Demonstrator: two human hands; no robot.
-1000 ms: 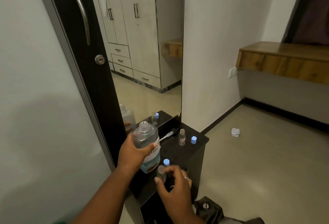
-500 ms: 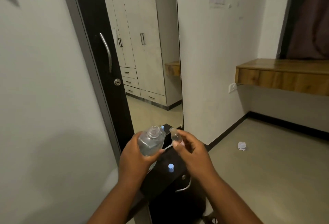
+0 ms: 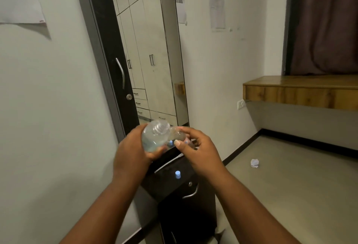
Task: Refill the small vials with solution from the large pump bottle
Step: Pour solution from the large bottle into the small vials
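Note:
My left hand (image 3: 133, 152) grips the large clear bottle (image 3: 155, 136), which has no pump on it and is tipped over to the right with its open neck toward the vial. My right hand (image 3: 197, 146) pinches a small clear vial (image 3: 178, 134) with its mouth against the bottle's neck. Both are held up above the black cabinet top (image 3: 164, 177). A blue vial cap (image 3: 177, 174) stands on that top below my hands. Another blue cap (image 3: 170, 143) shows between my thumbs. The other vial and the pump are hidden behind my hands.
The black cabinet has a drawer with a metal handle (image 3: 190, 193). A tall mirror (image 3: 153, 59) and a dark door stand behind it. A crumpled white scrap (image 3: 254, 162) lies on the floor to the right. A wooden shelf (image 3: 302, 92) juts from the right wall.
Both hands rose from the cabinet top with the bottle and the vial. The bottle has tilted toward the vial and the two mouths have come together. The camera has tilted upward.

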